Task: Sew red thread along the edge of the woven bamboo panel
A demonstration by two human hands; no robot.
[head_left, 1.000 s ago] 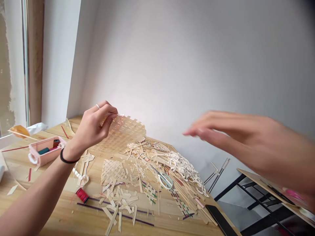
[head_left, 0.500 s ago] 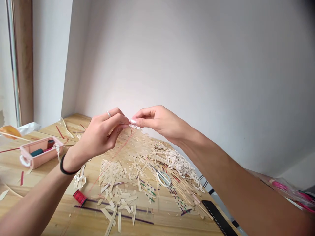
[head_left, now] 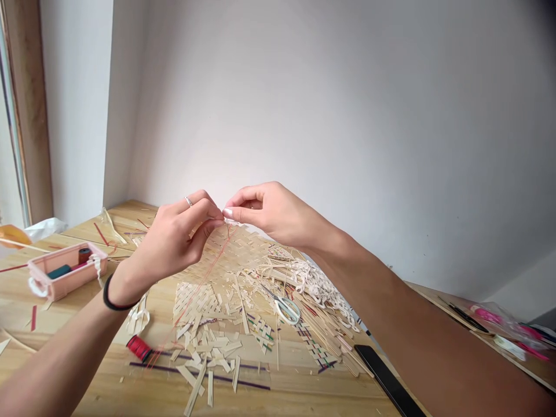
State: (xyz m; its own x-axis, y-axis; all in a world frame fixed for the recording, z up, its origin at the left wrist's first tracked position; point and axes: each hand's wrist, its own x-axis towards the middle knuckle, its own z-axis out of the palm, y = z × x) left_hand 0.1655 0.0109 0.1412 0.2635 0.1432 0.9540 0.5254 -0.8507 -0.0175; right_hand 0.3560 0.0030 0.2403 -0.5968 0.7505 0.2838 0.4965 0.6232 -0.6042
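Note:
Fingertip to fingertip, my two hands meet above the far part of the table. My left hand (head_left: 182,231), with a ring and a black wristband, pinches the top of a thin red thread (head_left: 212,263). My right hand (head_left: 278,217) is closed at the same spot, thumb and fingers pressed together on the thread. A small pale bit shows under the right thumb; its kind is too small to tell. The thread slants down towards a red spool (head_left: 139,348) lying on its side. Below the hands spreads a sheet of woven pale strips (head_left: 243,252).
Cut strips (head_left: 217,350) litter the wooden table (head_left: 330,399). White-handled scissors (head_left: 286,311) lie by smaller woven pieces and a heap of white cord (head_left: 319,284). A pink box (head_left: 65,275) of spools stands left. A black phone (head_left: 386,379) lies at the right edge.
Both hands stay joined at the fingertips, with only a slight shift of the right fingers. The whole view has swung a little to the right, showing more of the right-hand surface.

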